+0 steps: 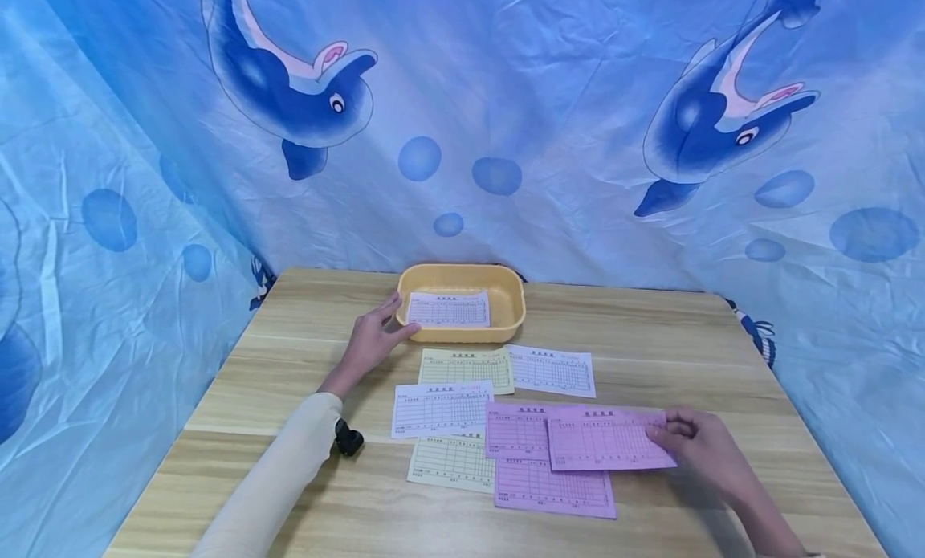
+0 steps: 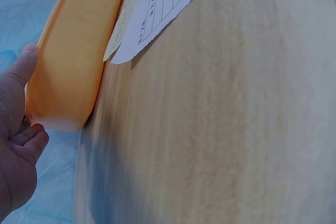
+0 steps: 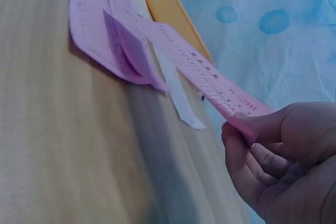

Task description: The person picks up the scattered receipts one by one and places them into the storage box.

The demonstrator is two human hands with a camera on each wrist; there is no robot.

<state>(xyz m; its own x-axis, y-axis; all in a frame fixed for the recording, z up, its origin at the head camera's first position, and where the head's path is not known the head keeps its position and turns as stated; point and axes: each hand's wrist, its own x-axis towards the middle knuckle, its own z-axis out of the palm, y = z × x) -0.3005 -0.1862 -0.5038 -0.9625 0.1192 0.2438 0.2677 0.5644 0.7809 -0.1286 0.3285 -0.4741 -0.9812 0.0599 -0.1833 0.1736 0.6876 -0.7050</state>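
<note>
Pink slip [image 1: 607, 439] is hanging partly over other pink slips [image 1: 556, 494], the right hand [image 1: 704, 445] pinching its edge, while the left hand [image 1: 373, 333] is gripping the tray [image 1: 462, 335]. One printed slip [image 1: 449, 310] is already lying inside; several are lying on the table [image 1: 650, 341].

The table [image 1: 650, 341] has a light brown top with wood grain. Near its far edge stands a yellow-orange plastic basket [image 1: 511, 307]. Before it lie paper receipt forms: two pale yellow forms [image 1: 451, 466], two white forms [image 1: 442, 409], one of which partly covers both yellow ones, and two overlapping pink forms [image 1: 555, 494] on the near right.
</note>
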